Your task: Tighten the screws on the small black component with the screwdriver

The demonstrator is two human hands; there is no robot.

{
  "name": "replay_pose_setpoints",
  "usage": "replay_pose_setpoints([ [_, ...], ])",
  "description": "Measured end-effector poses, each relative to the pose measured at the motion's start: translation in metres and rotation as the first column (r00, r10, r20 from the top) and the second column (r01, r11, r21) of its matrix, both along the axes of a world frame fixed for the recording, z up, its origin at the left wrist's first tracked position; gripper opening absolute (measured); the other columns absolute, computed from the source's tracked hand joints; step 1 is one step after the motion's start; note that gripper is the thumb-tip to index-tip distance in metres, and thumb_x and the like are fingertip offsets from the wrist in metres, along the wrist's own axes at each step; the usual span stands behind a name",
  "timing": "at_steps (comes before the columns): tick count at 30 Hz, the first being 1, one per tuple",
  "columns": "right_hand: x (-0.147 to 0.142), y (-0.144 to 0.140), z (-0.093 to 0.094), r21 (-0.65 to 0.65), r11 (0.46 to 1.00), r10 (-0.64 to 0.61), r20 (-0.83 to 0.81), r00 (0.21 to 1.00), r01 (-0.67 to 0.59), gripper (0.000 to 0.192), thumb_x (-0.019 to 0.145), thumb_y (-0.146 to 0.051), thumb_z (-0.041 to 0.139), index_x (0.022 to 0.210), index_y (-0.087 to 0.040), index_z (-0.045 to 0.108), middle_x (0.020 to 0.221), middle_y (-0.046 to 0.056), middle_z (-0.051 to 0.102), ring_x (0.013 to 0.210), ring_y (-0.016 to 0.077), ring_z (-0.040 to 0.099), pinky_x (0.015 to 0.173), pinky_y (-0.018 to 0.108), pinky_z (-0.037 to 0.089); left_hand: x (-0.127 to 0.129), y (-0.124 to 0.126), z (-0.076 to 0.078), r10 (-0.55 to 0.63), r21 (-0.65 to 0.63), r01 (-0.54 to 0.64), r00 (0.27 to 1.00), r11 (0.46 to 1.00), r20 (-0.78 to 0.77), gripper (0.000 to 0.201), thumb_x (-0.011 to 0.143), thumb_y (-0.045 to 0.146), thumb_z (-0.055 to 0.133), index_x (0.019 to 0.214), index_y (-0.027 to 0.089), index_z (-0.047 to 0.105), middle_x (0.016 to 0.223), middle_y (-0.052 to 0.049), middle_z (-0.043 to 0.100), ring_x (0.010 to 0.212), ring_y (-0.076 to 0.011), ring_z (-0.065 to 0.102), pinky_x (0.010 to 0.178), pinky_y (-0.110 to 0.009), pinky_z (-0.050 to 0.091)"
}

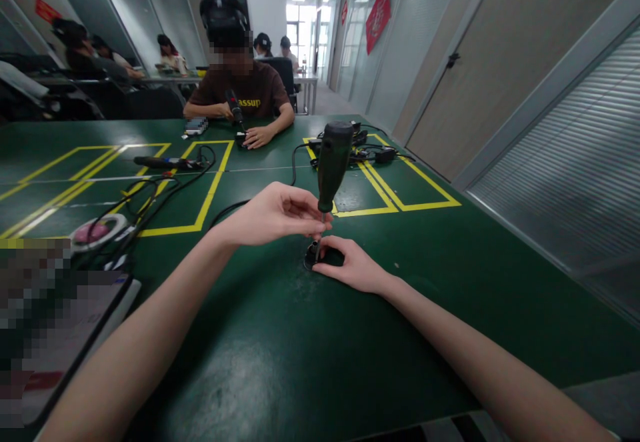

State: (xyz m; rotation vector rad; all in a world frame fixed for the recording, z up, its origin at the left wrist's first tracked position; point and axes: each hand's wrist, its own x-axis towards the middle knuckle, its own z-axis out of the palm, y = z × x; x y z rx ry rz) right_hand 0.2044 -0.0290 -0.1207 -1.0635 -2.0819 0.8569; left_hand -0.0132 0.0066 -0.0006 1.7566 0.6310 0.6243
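on the green table, left hand pinches the top-heavy green electric screwdriver near its bit; right hand clamps a small, light black part.

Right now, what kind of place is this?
Probably a workshop or training room in an office building. A long green table marked with yellow tape boxes carries cabled tools, the left hand steadies a dark green electric screwdriver, and a person in a brown shirt works opposite.
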Motion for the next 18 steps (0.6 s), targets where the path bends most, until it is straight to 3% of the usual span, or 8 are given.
replay_pose_setpoints([
  [18,-0.0003,0.0001,0.0007,-0.010,1.000,0.008,-0.001,1.000,-0.008,0.020,0.087,-0.029,0.075,0.104,-0.019,0.071,0.097,0.005,0.074,0.087,0.0209,0.068,0.086,0.037,0.055,0.0038,-0.0038,-0.0001,0.083,0.178,-0.073,0.995,0.981,-0.049,0.023,0.074,0.030,0.088,0.080,0.012,0.073,0.081,-0.008,0.079,0.073,-0.0176,0.074,0.068,-0.025,0.060],
])
